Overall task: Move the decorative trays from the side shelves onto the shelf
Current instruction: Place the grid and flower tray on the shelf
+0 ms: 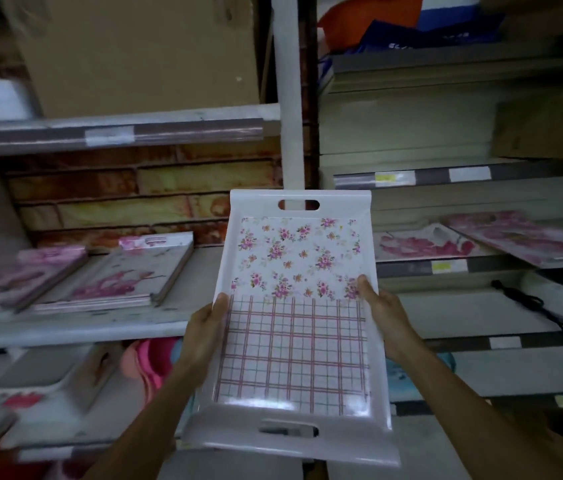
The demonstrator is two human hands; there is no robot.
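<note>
I hold a white decorative tray point(295, 258) in front of me, with pink flowers on its far half, a pink check pattern on its near half and a handle slot at each end. My left hand point(205, 336) grips its left rim and my right hand point(382, 318) grips its right rim, thumbs on top. The tray hangs in the air before the white upright post point(285, 81) between two shelf bays. Stacks of flat pink-flowered trays point(124, 275) lie on the left bay's middle shelf point(76, 329). More flowered trays point(522, 239) lie on the right bay's shelf.
A large cardboard box point(141, 50) fills the upper left shelf. Blue and orange bags point(422, 26) sit at upper right. A white appliance with a black cord point(529, 306) rests on the right lower shelf. Pink plastic items point(153, 362) and more trays sit on the left lower shelf.
</note>
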